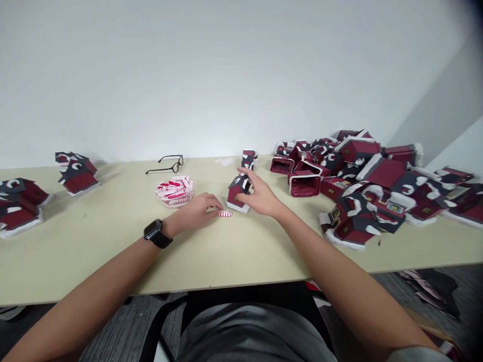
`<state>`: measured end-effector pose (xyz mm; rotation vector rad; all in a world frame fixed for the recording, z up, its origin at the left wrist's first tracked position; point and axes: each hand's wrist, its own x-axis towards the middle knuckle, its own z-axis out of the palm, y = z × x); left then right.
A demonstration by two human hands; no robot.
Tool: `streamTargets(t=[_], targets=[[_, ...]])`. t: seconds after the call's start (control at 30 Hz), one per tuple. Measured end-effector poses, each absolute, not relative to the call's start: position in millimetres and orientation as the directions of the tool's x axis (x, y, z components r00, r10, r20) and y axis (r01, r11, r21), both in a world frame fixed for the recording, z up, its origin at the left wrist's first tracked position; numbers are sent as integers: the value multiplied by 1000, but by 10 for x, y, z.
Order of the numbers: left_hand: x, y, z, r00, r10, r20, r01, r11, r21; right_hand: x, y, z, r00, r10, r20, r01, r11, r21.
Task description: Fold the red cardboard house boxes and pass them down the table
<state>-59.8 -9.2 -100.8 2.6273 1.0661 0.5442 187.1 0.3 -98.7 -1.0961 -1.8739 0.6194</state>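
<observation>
In the middle of the table, my right hand point(260, 195) is closed around a small model house point(234, 195) with dark red walls, a dark roof and white snow-like patches. The house stands on the table, a little tilted. My left hand point(199, 210), with a black watch on its wrist, is beside it, thumb and fingers pinched at the left end of a small red-and-white striped piece point(226, 214). That piece lies low at the table top, just in front of the house. Behind my left hand sits a heap of similar striped pieces point(174, 191).
A big pile of model houses point(350, 176) fills the right side of the table. More houses stand at the left point(78, 176) and far left point(22, 201). Eyeglasses point(169, 165) lie near the wall, and another house point(249, 158) stands behind my right hand.
</observation>
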Motion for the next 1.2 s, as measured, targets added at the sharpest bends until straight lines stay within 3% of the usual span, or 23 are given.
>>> streamTargets(t=[0.1,0.23,0.4,0.5,0.57,0.67,0.77,0.97,1.07,1.2], targets=[[-593,-76,-1064,676,670,308,585,-741,329,1888,23,-1012,-272,849,454,458,529,-715],[-580,-92,-1068,714,644,274,584,-764,274,1911,78,-1062,-206,823,529,576,539,-615],[-566,-83,-1065,729,650,212,629,-760,167,1942,94,-1011,-80,913,400,466,389,-795],[-571,-69,-1065,706,657,265,641,-751,155,1947,64,-974,-194,954,229,351,285,-892],[-574,-81,-1043,658,658,366,645,-744,176,1938,51,-987,-242,948,206,345,283,-895],[-560,-126,-992,578,620,531,629,-753,194,1916,62,-1057,-221,931,290,370,356,-858],[-534,-154,-977,555,529,642,608,-785,121,1902,106,-1141,-250,925,286,335,360,-871],[-528,-95,-1039,587,372,719,601,-795,-79,1870,137,-1133,-263,950,168,207,225,-952],[-543,-66,-1041,593,332,734,598,-792,-125,1841,77,-1036,-299,953,56,84,85,-993],[-559,-52,-1020,587,318,745,598,-791,-133,1818,-21,-928,-339,940,-30,49,-14,-999]])
